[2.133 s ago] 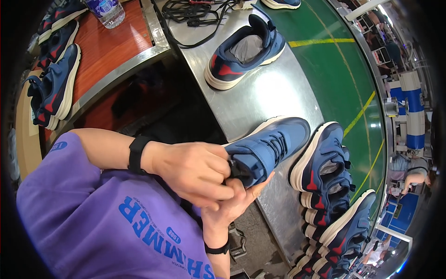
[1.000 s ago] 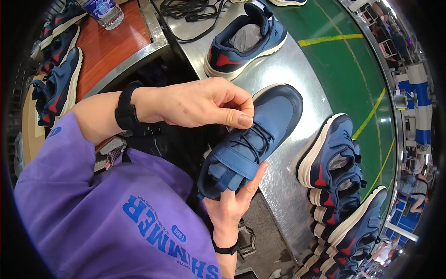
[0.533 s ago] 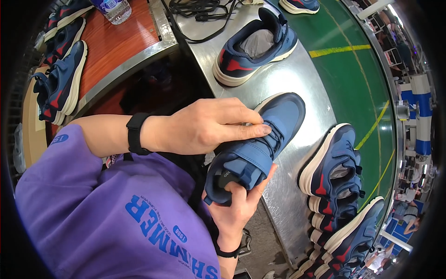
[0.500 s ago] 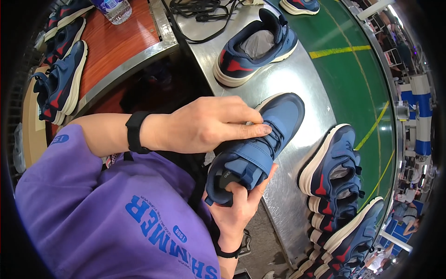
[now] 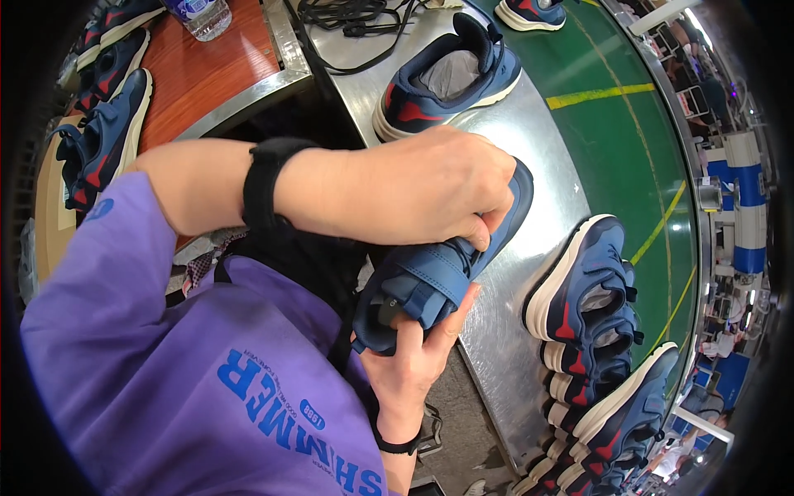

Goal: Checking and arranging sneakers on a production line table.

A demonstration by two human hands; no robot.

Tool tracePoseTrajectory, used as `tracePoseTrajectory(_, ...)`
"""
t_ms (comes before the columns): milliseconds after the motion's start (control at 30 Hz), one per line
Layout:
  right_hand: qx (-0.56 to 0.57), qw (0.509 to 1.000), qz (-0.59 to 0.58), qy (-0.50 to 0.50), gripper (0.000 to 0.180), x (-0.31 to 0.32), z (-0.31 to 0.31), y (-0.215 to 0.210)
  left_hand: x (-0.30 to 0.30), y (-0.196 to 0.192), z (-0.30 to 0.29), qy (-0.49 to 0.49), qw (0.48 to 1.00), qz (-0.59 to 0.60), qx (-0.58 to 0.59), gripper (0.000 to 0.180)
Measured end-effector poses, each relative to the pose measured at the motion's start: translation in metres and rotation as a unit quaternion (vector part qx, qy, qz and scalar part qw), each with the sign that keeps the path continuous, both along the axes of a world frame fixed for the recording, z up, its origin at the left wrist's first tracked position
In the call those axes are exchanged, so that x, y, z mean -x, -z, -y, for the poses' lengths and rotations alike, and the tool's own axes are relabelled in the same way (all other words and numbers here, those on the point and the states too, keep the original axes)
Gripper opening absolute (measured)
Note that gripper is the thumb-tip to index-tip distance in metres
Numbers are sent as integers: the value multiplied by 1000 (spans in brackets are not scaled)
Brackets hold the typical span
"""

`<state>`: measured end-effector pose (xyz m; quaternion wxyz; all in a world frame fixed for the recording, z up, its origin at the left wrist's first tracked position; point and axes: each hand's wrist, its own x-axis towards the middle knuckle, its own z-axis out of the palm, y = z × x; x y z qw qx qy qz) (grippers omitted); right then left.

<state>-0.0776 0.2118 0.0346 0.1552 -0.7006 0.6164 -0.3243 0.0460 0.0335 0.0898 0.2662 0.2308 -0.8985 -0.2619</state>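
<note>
The left hand (image 5: pixel 422 186) is reaching across from the left, palm down, fingers curled with fingertips pinching. The right hand (image 5: pixel 418 360) is coming up from below, palm up, fingers cupped and thumb extended upward.

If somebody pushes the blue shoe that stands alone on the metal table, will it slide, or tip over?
The lone blue shoe rests flat on its wide pale sole, so it would probably slide, not tip. The metal table looks smooth, which should help sliding. Its padded upper probably yields when squeezed.
</note>
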Motion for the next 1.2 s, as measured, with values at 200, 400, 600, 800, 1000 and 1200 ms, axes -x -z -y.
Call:
tracePoseTrajectory(200,28,999,-32,-19,45,-2,-6,10,-4,-30,11,72,988,127,-55,21)
tracePoseTrajectory(400,13,999,-25,-25,49,-8,-6,11,-6,-31,19,88,962,204,-158,22)
tracePoseTrajectory(600,4,1000,-13,-28,42,-6,-6,8,-13,-33,27,99,947,197,-233,21)
tracePoseTrajectory(800,-2,1000,26,-12,37,-2,-1,1,-15,0,8,55,996,-16,63,39)
tracePoseTrajectory(1000,-46,997,64,-9,36,3,-1,-7,-30,33,-18,97,995,-3,21,75)
tracePoseTrajectory(1200,-46,996,75,16,35,1,0,-10,-36,35,-20,30,996,-73,47,59)
